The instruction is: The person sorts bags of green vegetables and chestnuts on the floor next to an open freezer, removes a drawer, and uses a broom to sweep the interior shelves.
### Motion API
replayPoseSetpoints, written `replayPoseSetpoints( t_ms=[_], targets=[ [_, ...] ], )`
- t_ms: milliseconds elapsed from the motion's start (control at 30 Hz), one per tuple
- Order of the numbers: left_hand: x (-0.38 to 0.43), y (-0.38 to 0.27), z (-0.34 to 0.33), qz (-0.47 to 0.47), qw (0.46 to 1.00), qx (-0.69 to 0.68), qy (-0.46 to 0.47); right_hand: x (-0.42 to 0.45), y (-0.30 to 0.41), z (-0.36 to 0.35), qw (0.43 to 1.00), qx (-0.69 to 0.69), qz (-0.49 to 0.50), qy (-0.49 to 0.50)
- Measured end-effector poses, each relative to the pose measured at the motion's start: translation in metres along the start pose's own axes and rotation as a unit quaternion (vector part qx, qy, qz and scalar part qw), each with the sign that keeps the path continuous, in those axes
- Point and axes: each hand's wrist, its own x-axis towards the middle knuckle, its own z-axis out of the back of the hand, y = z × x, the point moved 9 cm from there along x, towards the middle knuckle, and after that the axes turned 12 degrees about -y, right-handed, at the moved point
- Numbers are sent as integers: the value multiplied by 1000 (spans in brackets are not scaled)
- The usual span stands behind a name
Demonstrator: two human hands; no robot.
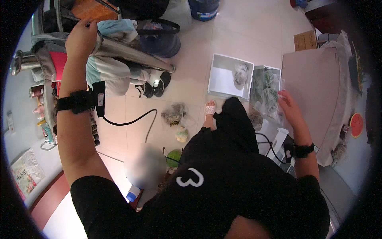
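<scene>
My left hand (82, 38) is at the upper left, at the end of a metal rail (131, 55) hung with cloths; its fingers curl there, but what they hold is hidden. Beside the hand lies a light blue and white cloth (118, 28). My right hand (288, 103) is at the right edge of a clear plastic drawer (270, 68) holding bagged green vegetables (269, 95); whether its fingers grip the edge cannot be told. Left of that drawer stands a white-rimmed bin (218, 76) with a plastic-bagged item (241, 74) inside.
Plastic bags (174, 115) lie on the tiled floor near my pink sandal (210, 108). Black shoes (162, 84) sit under the rail. A covered flat surface (310, 89) is at right, with a cardboard box (305, 41) behind it. A black cable (131, 123) hangs from my left wrist.
</scene>
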Motion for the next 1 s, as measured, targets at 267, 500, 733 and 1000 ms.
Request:
replayPoseSetpoints(
  t_ms=[267, 500, 733, 1000],
  targets=[
    [-7, 7, 0, -25, 998, 41, -33, 35, 47, -24, 998, -6, -56, 20],
    [-12, -17, 13, -68, 995, 51, -48, 110, 101, -25, 998, 27, 47, 11],
    [-22, -23, 13, -65, 997, 27, 25, 198, 121, 21, 993, 91, 10, -80],
    [-29, -18, 0, -21, 984, 19, 177, 281, 145, 89, 980, 86, -15, -179]
  ],
)
